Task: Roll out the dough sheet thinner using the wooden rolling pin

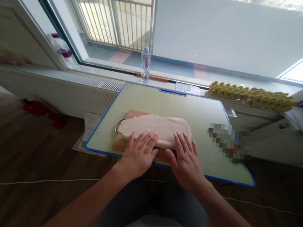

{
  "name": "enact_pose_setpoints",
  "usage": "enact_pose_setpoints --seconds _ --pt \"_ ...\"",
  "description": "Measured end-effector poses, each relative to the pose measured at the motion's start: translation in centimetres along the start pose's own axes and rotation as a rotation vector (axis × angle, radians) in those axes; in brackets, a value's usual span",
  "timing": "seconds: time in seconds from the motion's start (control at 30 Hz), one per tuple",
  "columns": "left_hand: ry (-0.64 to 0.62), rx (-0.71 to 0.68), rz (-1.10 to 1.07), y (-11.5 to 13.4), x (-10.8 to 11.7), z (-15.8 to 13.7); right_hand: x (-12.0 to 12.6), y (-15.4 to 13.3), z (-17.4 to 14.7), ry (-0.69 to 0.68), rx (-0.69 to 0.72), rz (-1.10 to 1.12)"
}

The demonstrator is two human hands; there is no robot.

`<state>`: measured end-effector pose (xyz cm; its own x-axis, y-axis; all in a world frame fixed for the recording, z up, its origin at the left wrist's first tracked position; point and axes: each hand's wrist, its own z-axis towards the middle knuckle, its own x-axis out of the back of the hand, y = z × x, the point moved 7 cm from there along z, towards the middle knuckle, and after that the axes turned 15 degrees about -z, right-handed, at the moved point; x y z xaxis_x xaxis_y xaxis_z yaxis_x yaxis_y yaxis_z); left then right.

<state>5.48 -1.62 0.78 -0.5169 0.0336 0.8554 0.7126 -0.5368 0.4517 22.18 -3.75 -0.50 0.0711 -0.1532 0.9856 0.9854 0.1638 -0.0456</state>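
Where dough (155, 126) curls, LH (139, 156), RH (186, 163) rest.

Cream-coloured flat dough sheet (161, 126); warm brown wooden board (119, 143); pale yellow-green rectangular worktop (202, 113), blue along its edges.

Home or office is unclear, but it is an ordinary indoor room: wood floor (9, 146), radiator (101, 101) at left, large far window (201, 36).

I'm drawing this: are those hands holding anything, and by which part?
Nothing looks gripped: the bare left hand and bare right hand rest on the near edge of the pale, flat, dough-like sheet.
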Motion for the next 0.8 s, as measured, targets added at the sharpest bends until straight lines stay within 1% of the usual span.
enact_pose_setpoints --seconds 0.07,0.13,0.2,0.23,0.27,0.3,0.37,0.43,0.47,0.6,0.73,0.8 --pt "0.015 0.014 -0.013 -0.1 -0.1 -0.1 0.1 0.5 -0.3 -0.027 0.01 0.049" --pt "0.025 0.021 -0.028 -0.1 -0.1 -0.1 0.2 2.0 0.5 -0.031 -0.028 0.111" --pt "0.03 0.015 -0.032 0.2 0.2 0.0 0.7 4.8 2.3 0.011 -0.151 0.146" --pt "0.034 0.012 -0.029 0.4 0.5 0.0 0.9 6.2 3.5 0.03 -0.226 0.129" --pt "0.043 0.011 -0.024 0.6 0.9 0.0 1.1 7.6 4.6 0.018 -0.309 0.09" --pt "0.055 0.012 -0.017 0.6 1.4 0.0 1.1 8.8 5.7 -0.025 -0.379 0.043" --pt "0.082 0.014 -0.008 0.6 2.4 -0.3 0.7 10.1 7.5 -0.181 -0.447 0.001" --pt "0.117 0.017 -0.008 0.1 3.6 -0.8 0.2 10.5 8.4 -0.314 -0.455 0.028" --pt "0.138 0.021 -0.012 -0.2 4.2 -1.2 0.1 10.5 8.7 -0.343 -0.454 0.054" --pt "0.224 0.051 -0.023 -2.3 6.0 -3.1 0.1 10.5 8.9 -0.3 -0.451 0.094" --pt "0.286 0.105 -0.034 -4.4 7.1 -4.8 -0.1 10.1 9.4 -0.298 -0.406 0.101" --pt "0.314 0.13 -0.048 -5.3 7.5 -5.2 0.1 9.6 9.8 -0.267 -0.396 0.128"
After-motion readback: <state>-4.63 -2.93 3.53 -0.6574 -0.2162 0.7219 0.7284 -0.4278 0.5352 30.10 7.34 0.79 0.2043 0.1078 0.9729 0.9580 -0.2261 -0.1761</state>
